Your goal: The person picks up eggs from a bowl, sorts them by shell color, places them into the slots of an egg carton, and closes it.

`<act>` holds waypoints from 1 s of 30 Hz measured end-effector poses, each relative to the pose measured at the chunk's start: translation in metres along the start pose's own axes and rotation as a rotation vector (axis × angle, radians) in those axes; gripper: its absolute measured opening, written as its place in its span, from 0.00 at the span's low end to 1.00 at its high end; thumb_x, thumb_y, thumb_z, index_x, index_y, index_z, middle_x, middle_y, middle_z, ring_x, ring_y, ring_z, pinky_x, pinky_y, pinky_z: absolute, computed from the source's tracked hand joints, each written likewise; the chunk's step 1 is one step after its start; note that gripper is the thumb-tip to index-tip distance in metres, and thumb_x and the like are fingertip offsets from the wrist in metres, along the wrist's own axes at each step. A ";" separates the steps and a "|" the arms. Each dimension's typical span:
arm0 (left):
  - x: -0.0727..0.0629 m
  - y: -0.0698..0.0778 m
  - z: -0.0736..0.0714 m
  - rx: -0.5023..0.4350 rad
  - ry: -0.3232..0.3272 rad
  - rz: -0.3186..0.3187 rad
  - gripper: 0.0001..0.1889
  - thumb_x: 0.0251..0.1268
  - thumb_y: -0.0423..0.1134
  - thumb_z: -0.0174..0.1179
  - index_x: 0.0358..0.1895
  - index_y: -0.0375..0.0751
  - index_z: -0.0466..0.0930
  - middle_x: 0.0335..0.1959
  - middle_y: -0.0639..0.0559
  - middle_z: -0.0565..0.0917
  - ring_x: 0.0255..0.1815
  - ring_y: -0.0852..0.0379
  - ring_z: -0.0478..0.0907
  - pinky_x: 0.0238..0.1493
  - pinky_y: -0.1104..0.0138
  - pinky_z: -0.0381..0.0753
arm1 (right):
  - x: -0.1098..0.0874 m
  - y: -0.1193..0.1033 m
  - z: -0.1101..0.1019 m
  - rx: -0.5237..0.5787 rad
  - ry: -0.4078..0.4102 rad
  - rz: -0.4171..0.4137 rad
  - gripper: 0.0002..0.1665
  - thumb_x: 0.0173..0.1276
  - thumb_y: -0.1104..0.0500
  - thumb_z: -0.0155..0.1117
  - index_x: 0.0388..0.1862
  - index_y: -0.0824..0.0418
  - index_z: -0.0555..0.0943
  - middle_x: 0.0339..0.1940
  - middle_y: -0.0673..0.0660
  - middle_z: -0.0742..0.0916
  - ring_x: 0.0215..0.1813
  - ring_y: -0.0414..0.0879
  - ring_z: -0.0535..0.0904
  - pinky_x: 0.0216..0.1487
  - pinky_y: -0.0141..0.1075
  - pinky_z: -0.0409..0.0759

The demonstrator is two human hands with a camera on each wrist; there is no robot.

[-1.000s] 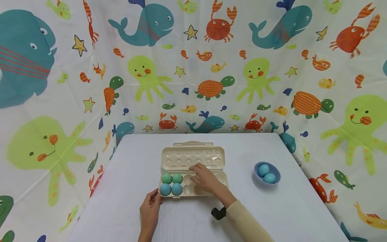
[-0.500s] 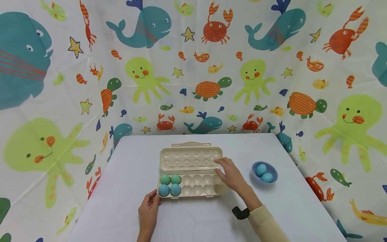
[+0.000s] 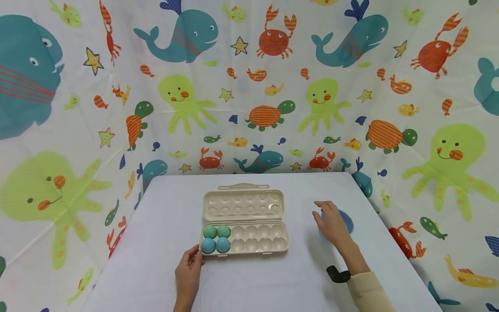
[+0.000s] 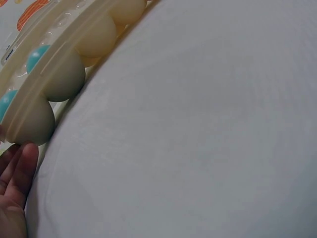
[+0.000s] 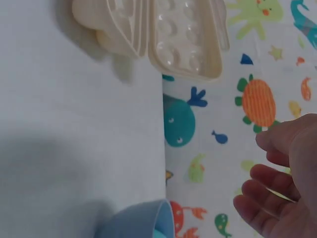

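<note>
An open cream egg carton lies on the table, its dimpled lid folded back. At its left end are two green eggs in the far row and two blue eggs in the near row. My left hand holds the carton's near left corner between thumb and fingers. My right hand, fingers spread and nothing in them, is over the left side of a small blue bowl, partly covering it. The right wrist view shows a blue egg inside the bowl, mostly hidden by its wall.
The white-covered table ends at the back and right against a hanging cloth printed with sea animals. A black wrist device sits by my right sleeve.
My right hand has moved right, from above the carton's middle to the blue bowl. My left hand stays at the carton's corner. The whole head view has shifted slightly.
</note>
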State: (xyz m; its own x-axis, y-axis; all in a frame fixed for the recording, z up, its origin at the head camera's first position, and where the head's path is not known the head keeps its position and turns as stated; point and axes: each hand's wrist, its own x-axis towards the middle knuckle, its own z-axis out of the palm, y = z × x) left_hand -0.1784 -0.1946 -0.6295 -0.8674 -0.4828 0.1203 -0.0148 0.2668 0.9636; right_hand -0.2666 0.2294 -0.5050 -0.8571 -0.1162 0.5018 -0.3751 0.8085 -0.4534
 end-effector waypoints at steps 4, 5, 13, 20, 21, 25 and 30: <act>-0.001 0.001 0.002 0.007 -0.011 -0.009 0.16 0.74 0.39 0.58 0.59 0.35 0.78 0.51 0.39 0.85 0.33 0.71 0.81 0.36 0.81 0.84 | -0.005 0.017 -0.014 -0.016 -0.074 0.148 0.23 0.72 0.62 0.60 0.63 0.71 0.75 0.59 0.70 0.79 0.61 0.65 0.74 0.62 0.60 0.77; -0.001 0.001 0.003 0.011 -0.014 -0.010 0.16 0.75 0.39 0.57 0.59 0.35 0.78 0.51 0.39 0.85 0.33 0.70 0.82 0.36 0.81 0.84 | -0.006 0.021 -0.017 -0.021 -0.084 0.170 0.23 0.73 0.62 0.59 0.63 0.71 0.75 0.59 0.71 0.78 0.62 0.66 0.73 0.63 0.61 0.76; -0.001 0.000 0.004 0.029 0.026 -0.006 0.17 0.74 0.41 0.58 0.59 0.35 0.79 0.49 0.39 0.85 0.31 0.70 0.81 0.34 0.82 0.83 | -0.008 0.056 -0.020 -0.068 -0.085 0.201 0.23 0.72 0.63 0.57 0.61 0.75 0.74 0.56 0.74 0.79 0.59 0.68 0.74 0.61 0.61 0.76; 0.000 -0.001 0.005 0.042 0.024 0.002 0.18 0.75 0.43 0.58 0.59 0.36 0.79 0.49 0.39 0.85 0.32 0.70 0.82 0.34 0.82 0.82 | -0.013 0.076 -0.017 -0.112 -0.213 0.321 0.27 0.72 0.62 0.58 0.63 0.79 0.70 0.58 0.80 0.76 0.61 0.75 0.72 0.63 0.65 0.74; 0.001 -0.001 0.005 0.047 0.025 0.001 0.18 0.75 0.43 0.58 0.59 0.36 0.79 0.50 0.39 0.85 0.32 0.70 0.82 0.34 0.82 0.82 | -0.013 0.077 -0.017 -0.122 -0.239 0.338 0.28 0.72 0.62 0.57 0.64 0.80 0.69 0.58 0.81 0.75 0.61 0.75 0.72 0.63 0.65 0.74; 0.000 0.000 0.005 0.053 0.025 -0.011 0.18 0.75 0.43 0.58 0.59 0.36 0.79 0.50 0.39 0.85 0.32 0.70 0.82 0.33 0.83 0.82 | -0.013 0.079 -0.013 -0.179 -0.299 0.391 0.29 0.71 0.62 0.56 0.63 0.83 0.67 0.56 0.83 0.76 0.59 0.76 0.74 0.61 0.64 0.76; -0.002 0.001 0.006 0.057 0.012 -0.030 0.19 0.75 0.45 0.57 0.59 0.37 0.78 0.50 0.39 0.85 0.32 0.71 0.81 0.34 0.82 0.82 | -0.010 0.079 -0.009 -0.253 -0.307 0.403 0.23 0.69 0.65 0.54 0.53 0.86 0.72 0.45 0.81 0.81 0.47 0.71 0.81 0.50 0.60 0.82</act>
State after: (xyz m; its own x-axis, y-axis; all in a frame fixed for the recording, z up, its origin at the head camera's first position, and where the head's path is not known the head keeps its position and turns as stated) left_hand -0.1802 -0.1881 -0.6303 -0.8599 -0.5016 0.0945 -0.0698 0.2989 0.9517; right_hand -0.2847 0.2995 -0.5387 -0.9926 0.0980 0.0713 0.0666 0.9324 -0.3551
